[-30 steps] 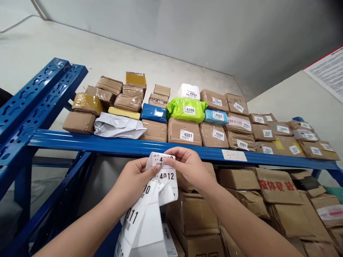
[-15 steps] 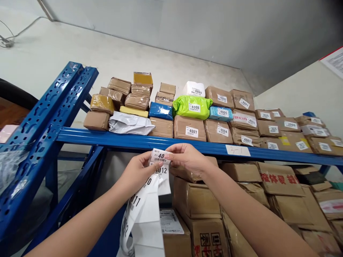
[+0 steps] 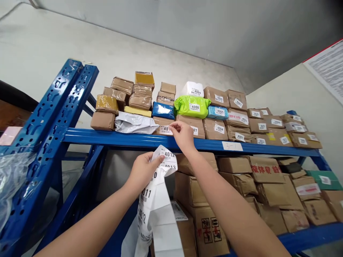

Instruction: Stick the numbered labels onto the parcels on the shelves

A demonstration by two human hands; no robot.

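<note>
My left hand (image 3: 142, 171) pinches a long strip of white printed number labels (image 3: 158, 200), with 4012 and 4013 at its upper end; the strip hangs down below the shelf edge. Higher up, the closed fingers of my right hand (image 3: 184, 135) grip the right end of a single white label (image 3: 164, 130). That label lies against the front of a small brown box (image 3: 163, 121) on the upper shelf; my fingers cover part of its number. Just left of the box is a white plastic mailer (image 3: 136, 123); a blue parcel (image 3: 163, 110) rests on top.
The blue rack's upper beam (image 3: 128, 140) runs across the view, and its perforated upright (image 3: 50, 139) slants at the left. Labelled parcels, including a bright green one (image 3: 193, 107), fill the shelf rightward. Larger cartons (image 3: 211, 228) are stacked on the lower level.
My right hand has taken one label off the strip and moved up with it to the brown box. My left hand has stayed below the beam with the strip, whose top label now reads 4012.
</note>
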